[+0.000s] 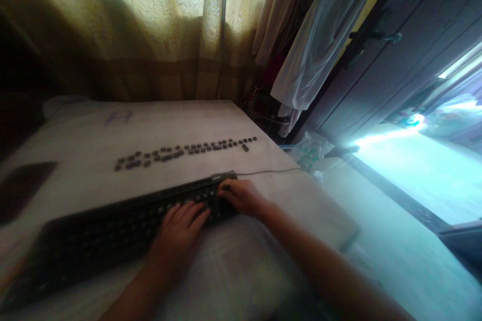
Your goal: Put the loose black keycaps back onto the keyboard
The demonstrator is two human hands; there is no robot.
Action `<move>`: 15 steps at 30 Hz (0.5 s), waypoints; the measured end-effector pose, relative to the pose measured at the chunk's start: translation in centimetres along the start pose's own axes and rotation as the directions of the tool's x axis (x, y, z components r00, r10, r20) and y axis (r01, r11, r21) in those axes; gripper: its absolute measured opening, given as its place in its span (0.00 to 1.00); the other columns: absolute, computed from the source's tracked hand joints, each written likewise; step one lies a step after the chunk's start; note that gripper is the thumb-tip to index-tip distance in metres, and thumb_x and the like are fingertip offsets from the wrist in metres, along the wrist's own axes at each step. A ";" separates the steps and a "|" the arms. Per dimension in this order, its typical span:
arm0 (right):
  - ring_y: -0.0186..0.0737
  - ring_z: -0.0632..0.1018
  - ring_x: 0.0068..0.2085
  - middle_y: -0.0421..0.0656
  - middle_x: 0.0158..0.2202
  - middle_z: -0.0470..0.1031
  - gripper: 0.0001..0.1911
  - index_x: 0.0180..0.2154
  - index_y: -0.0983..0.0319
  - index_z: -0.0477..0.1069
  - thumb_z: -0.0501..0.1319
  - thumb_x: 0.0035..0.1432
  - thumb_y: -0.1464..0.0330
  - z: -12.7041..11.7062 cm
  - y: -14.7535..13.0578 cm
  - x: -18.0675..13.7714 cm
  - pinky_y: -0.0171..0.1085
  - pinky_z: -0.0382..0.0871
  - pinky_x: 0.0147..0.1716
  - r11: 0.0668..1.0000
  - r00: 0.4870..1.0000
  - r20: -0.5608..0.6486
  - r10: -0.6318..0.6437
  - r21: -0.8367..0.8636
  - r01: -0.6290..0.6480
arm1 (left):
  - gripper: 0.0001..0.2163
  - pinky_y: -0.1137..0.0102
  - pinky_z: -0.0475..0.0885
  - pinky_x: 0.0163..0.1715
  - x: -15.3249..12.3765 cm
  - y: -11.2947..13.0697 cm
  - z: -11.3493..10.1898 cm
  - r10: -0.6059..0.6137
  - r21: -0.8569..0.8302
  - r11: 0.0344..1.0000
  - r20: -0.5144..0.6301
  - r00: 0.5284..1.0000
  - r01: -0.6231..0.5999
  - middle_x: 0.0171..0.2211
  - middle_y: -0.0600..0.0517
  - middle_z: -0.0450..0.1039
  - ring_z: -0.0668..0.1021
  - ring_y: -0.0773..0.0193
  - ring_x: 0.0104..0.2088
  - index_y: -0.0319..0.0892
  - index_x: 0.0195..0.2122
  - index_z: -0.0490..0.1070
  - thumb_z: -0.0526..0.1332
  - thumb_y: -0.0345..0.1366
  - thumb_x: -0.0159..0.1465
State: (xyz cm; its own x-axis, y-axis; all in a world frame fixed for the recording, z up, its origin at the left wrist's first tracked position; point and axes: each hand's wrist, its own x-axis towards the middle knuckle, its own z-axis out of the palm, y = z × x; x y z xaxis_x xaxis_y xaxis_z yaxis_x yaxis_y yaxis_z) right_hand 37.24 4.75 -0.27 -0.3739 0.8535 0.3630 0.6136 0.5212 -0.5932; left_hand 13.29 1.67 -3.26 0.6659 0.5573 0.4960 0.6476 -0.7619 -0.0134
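Observation:
A black keyboard (113, 225) lies slantwise on a pale table (181, 120). My left hand (181, 228) rests flat on its right part, fingers stretched out over the keys. My right hand (243, 195) sits on the keyboard's far right end with fingers curled down onto it; what they pinch, if anything, is hidden. Beyond the keyboard, several loose black keycaps (184, 150) lie in a long row on the table. A thin cable (271, 172) runs from the keyboard off to the right.
A dark flat object (22, 188) lies at the table's left edge. A patterned curtain (150, 25) hangs behind the table, with clothes (320, 45) hanging at the right. A plastic bag (311, 153) sits past the table's right edge.

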 end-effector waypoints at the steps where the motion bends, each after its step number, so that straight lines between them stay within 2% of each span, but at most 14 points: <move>1: 0.38 0.78 0.35 0.42 0.33 0.79 0.07 0.36 0.60 0.73 0.58 0.64 0.66 0.2 0.0 -0.3 0.34 0.70 0.38 0.998 0.999 -0.044 0.033 0.057 -0.030 | 0.16 0.51 0.67 0.54 0.0 0.0 0.0 -0.003 -0.007 1.000 0.002 1.000 0.004 0.51 0.45 0.76 0.77 0.50 0.51 0.44 0.54 0.72 0.54 0.32 0.66; 3: 0.37 0.79 0.34 0.42 0.32 0.79 0.10 0.35 0.59 0.72 0.56 0.65 0.63 0.7 0.0 -0.6 0.35 0.72 0.36 0.973 0.978 -0.165 0.129 0.209 -0.093 | 0.16 0.51 0.67 0.55 0.0 0.0 0.1 -0.007 -0.009 1.000 0.000 1.000 0.007 0.51 0.45 0.76 0.77 0.50 0.51 0.44 0.53 0.72 0.54 0.32 0.66; 6: 0.38 0.79 0.32 0.42 0.31 0.79 0.12 0.35 0.59 0.71 0.56 0.65 0.60 1.0 -0.2 -0.6 0.36 0.74 0.35 0.918 0.927 -0.296 0.231 0.383 -0.106 | 0.15 0.51 0.67 0.54 0.0 0.1 0.1 -0.003 0.012 1.000 -0.013 1.000 0.003 0.51 0.45 0.77 0.77 0.50 0.51 0.44 0.53 0.72 0.54 0.32 0.66; 12: 0.38 0.79 0.31 0.42 0.30 0.80 0.12 0.35 0.59 0.71 0.58 0.64 0.58 -0.1 0.7 -1.8 0.37 0.74 0.34 0.904 0.891 -0.352 0.286 0.408 -0.129 | 0.16 0.52 0.66 0.55 0.0 0.1 0.0 0.003 0.019 1.000 -0.015 1.000 -0.003 0.51 0.45 0.76 0.76 0.51 0.51 0.44 0.53 0.72 0.53 0.32 0.67; 15: 0.38 0.78 0.31 0.41 0.29 0.78 0.12 0.34 0.60 0.72 0.59 0.63 0.59 -1.3 1.3 -3.6 0.36 0.73 0.32 0.926 0.927 -0.259 0.272 0.334 -0.178 | 0.16 0.52 0.66 0.55 0.0 0.1 -0.1 0.004 0.006 1.000 -0.018 1.000 -0.004 0.51 0.45 0.77 0.77 0.51 0.51 0.44 0.53 0.72 0.53 0.32 0.67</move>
State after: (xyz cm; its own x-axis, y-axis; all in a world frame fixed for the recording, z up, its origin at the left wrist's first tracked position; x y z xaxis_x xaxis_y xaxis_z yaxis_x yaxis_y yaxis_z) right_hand 40.28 2.37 -1.35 0.0003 0.9324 0.3613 0.4021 0.3307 -0.8538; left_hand 13.31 1.60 -3.19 0.6619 0.5481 0.5113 0.6469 -0.7623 -0.0204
